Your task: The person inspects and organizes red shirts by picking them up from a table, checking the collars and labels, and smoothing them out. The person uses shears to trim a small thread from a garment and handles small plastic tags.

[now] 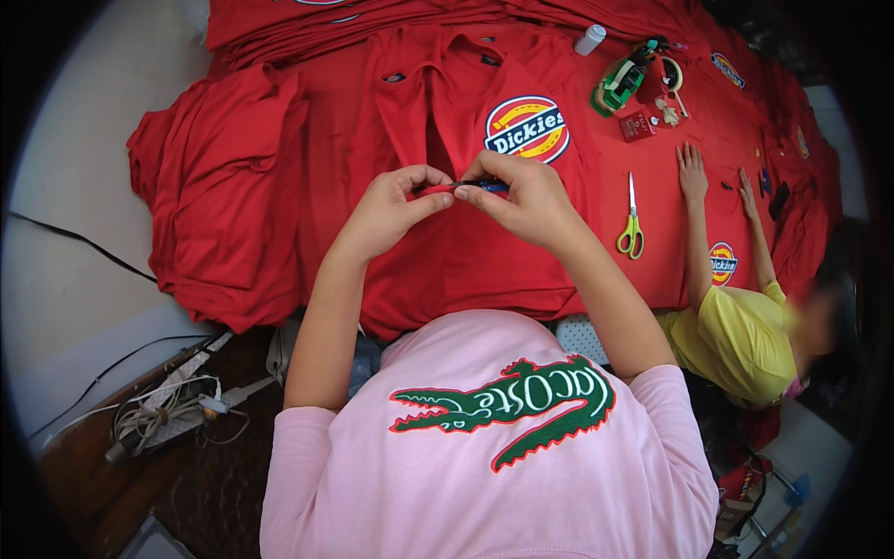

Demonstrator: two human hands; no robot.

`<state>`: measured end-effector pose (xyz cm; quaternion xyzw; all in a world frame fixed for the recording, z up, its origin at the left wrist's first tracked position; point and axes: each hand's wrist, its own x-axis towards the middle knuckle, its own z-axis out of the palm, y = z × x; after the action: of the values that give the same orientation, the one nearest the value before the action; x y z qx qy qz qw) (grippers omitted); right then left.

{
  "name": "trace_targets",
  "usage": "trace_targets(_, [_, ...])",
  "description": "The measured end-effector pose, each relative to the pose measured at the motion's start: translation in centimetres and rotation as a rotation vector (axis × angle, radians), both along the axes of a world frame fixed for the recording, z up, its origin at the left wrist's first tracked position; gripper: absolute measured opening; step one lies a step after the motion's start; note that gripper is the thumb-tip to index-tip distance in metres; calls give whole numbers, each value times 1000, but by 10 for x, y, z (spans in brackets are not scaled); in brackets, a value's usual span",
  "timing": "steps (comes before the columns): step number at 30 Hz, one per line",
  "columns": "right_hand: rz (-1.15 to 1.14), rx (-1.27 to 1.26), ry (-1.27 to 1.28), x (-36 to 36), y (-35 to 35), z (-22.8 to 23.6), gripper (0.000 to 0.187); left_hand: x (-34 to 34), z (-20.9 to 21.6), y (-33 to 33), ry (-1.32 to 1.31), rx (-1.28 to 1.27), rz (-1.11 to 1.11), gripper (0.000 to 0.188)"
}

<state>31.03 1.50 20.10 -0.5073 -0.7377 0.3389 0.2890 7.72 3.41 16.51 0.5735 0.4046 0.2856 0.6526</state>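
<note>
Between my two hands, raised over a red shirt (447, 265), a fold of red fabric is pinched by my left hand (386, 210), thumb against forefinger. My right hand (523, 197) is closed round a small blue-and-black tool (492, 186), which looks like thread snips; its dark tip meets the fabric at my left fingertips. Most of the tool is hidden by my fingers. Beyond my right hand, a round blue, yellow and red badge (527, 129) shows on the shirt's front. To the right lie scissors (630, 233) with yellow-green handles.
A heap of folded red garments (219, 196) sits at left. Far right are a green tape dispenser (617, 86), a white cylinder (590, 39) and a small red packet (640, 125). A person in a yellow top (736, 340) rests both hands on red cloth. Tangled cables (168, 415) lie lower left.
</note>
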Motion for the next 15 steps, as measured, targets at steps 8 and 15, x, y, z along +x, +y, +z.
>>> trace_targets(8, [-25, -117, 41, 1, -2, -1, 27, 2, -1, -1, -16, -19, 5, 22])
trace_targets(15, [-30, -253, 217, 2, -6, -9, 19, 4, -1, -2, -5, -18, -15, 22])
